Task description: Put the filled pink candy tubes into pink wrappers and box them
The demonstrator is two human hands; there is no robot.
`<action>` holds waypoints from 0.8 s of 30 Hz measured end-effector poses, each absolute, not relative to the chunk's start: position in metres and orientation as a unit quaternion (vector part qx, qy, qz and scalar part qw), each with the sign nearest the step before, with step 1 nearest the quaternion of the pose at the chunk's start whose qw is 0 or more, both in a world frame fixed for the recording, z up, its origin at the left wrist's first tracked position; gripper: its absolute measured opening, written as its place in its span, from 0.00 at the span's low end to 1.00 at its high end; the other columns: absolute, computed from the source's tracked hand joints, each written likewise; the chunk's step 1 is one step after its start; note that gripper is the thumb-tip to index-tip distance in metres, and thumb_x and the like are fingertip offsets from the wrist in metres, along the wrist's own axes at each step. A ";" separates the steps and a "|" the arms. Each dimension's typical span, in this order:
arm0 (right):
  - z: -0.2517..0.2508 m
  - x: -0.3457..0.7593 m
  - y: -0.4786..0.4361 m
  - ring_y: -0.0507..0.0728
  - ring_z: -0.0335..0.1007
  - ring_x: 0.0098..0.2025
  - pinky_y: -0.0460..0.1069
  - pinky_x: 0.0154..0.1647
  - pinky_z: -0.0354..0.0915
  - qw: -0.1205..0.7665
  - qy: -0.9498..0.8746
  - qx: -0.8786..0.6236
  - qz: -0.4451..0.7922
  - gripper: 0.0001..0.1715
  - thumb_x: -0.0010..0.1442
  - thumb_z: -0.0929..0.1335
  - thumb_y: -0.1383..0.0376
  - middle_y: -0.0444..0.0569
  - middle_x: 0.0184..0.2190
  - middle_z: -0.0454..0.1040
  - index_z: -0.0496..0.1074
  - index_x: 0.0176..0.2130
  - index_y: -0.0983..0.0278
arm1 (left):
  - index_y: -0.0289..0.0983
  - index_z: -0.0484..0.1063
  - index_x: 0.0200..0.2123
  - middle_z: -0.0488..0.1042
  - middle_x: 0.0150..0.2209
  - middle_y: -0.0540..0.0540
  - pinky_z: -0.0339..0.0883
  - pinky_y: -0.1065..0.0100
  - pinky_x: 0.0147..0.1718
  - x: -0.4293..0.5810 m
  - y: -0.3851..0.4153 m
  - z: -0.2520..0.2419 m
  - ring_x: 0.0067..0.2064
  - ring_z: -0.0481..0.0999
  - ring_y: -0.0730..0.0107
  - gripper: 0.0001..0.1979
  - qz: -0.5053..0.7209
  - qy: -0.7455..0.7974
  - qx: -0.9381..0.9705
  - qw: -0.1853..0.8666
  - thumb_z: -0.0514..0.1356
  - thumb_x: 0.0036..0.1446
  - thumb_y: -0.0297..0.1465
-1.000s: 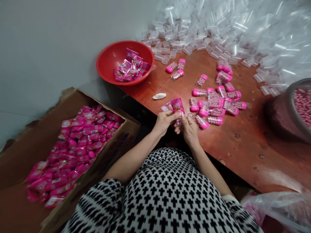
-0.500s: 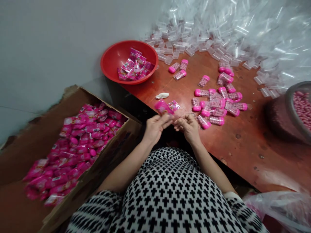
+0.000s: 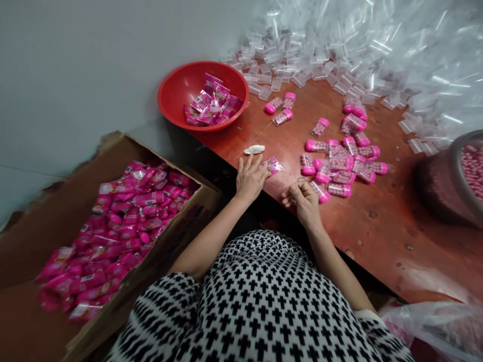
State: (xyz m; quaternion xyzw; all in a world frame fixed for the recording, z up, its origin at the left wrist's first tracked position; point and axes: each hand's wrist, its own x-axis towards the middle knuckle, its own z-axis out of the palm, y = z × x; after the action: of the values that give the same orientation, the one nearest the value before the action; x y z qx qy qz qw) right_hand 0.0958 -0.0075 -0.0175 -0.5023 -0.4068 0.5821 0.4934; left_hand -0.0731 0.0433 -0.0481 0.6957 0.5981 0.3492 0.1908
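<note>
My left hand [image 3: 249, 177] lies flat at the table's edge with its fingers stretched out, the fingertips by a pink printed wrapper [image 3: 273, 166]. Just beyond those fingers is a small crumpled white lump [image 3: 254, 150]. My right hand [image 3: 305, 200] is closed in a pinch over the near edge; whatever it may hold is hidden or too small to name. Close to its right lies a group of clear bottles with pink caps [image 3: 341, 162], filled with pink balls.
A red bowl [image 3: 168, 108] with pink wrappers stands at the back left. The cardboard box [image 3: 206, 198] at left holds many pink wrapped bottles. Clear containers [image 3: 354, 55] are heaped at the back. A tub [image 3: 433, 178] of pink balls stands right on the reddish table [image 3: 381, 234].
The blurred pink piece by my left hand no longer shows, and that hand has come down flat by the wrapper. My right hand has shifted right and slightly nearer, away from the left.
</note>
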 end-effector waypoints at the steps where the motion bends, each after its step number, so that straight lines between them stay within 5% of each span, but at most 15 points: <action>1: -0.017 0.096 -0.008 0.47 0.70 0.20 0.41 0.20 0.65 0.491 -0.406 -0.506 0.582 0.17 0.56 0.70 0.53 0.42 0.23 0.75 0.67 0.29 0.63 | 0.41 0.76 0.46 0.68 0.59 0.44 0.35 0.43 0.66 -0.071 0.046 -0.051 0.66 0.56 0.54 0.13 0.351 0.598 0.695 0.189 0.60 0.58 0.33; 8: -0.019 0.092 0.001 0.48 0.70 0.20 0.43 0.20 0.66 0.478 -0.426 -0.504 0.580 0.18 0.54 0.71 0.51 0.42 0.23 0.76 0.67 0.30 0.62 | 0.45 0.78 0.39 0.76 0.51 0.47 0.27 0.46 0.66 -0.068 0.046 -0.059 0.64 0.62 0.59 0.09 0.443 0.580 0.640 0.240 0.59 0.59 0.33; 14: -0.020 0.089 -0.004 0.48 0.69 0.20 0.42 0.19 0.65 0.471 -0.445 -0.508 0.568 0.18 0.55 0.70 0.51 0.42 0.23 0.76 0.67 0.29 0.62 | 0.44 0.78 0.43 0.72 0.55 0.45 0.30 0.49 0.66 -0.068 0.046 -0.060 0.65 0.61 0.57 0.12 0.446 0.581 0.632 0.253 0.64 0.54 0.34; 19: -0.023 0.089 -0.007 0.48 0.69 0.20 0.42 0.20 0.64 0.466 -0.456 -0.510 0.561 0.18 0.56 0.69 0.51 0.43 0.24 0.75 0.66 0.29 0.63 | 0.45 0.79 0.36 0.77 0.49 0.46 0.32 0.47 0.66 -0.066 0.048 -0.062 0.64 0.62 0.58 0.06 0.470 0.581 0.615 0.250 0.63 0.55 0.32; 24: -0.027 0.078 0.015 0.49 0.72 0.31 0.44 0.29 0.69 0.533 -0.411 -0.510 0.536 0.20 0.52 0.72 0.53 0.42 0.33 0.75 0.65 0.39 0.61 | 0.44 0.79 0.38 0.77 0.49 0.47 0.35 0.48 0.66 -0.062 0.037 -0.054 0.62 0.65 0.61 0.08 0.516 0.560 0.572 0.306 0.62 0.55 0.31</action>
State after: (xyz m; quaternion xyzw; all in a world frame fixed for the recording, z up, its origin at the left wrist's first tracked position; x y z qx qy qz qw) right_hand 0.0782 0.0150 -0.0272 -0.5096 -0.4106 0.5363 0.5330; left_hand -0.0616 0.0372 -0.0544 0.5723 0.5597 0.5156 0.3056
